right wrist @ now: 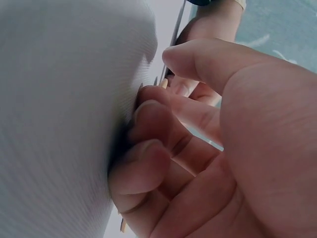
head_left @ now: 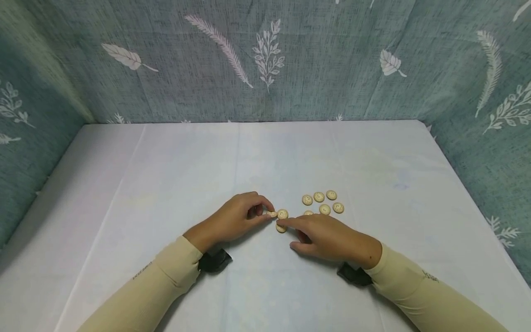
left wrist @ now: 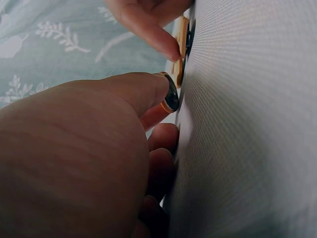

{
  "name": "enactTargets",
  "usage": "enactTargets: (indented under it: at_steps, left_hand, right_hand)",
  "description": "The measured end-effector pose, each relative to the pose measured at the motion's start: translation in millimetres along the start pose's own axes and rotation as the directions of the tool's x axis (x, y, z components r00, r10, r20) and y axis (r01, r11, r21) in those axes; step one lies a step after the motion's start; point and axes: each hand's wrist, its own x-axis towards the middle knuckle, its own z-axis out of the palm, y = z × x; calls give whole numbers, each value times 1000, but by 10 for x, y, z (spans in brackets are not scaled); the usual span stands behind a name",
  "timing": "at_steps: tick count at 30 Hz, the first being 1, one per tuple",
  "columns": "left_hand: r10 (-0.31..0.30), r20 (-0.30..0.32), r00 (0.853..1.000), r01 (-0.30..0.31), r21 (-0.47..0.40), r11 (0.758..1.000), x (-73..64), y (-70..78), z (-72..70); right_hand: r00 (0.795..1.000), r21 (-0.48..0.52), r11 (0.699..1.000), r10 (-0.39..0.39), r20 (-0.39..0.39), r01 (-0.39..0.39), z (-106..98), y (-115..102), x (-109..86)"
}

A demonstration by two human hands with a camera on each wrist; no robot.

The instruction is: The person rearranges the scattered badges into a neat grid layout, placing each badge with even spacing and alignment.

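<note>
My left hand pinches a small round wooden disc between thumb and index finger, just above the white table. In the left wrist view this disc is tilted and shows a dark face. Right beside it lies a pale disc with small dark marks on top. A further disc lies nearer to me, partly covered by the index fingertip of my right hand. That index finger is stretched out and rests on the discs, while the thumb stands apart. My right wrist view mostly hides the discs behind the fingers.
Several similar discs lie in two loose rows just beyond my right hand, one partly hidden by it. A white cloth covers the table. Green leaf-patterned curtains stand along its back and sides.
</note>
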Motion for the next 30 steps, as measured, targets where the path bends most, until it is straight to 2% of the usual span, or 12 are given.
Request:
enactTargets:
  at_steps: [18, 30]
  left_hand:
    - [1, -5, 1000, 0, 19, 1000, 10, 14, -16]
    - [2, -2, 1000, -2, 17, 1000, 3, 5, -1]
  right_hand:
    - [999, -10, 999, -33, -17, 33, -9, 13, 17]
    - [1000, -14, 1000, -14, -14, 14, 0, 12, 16]
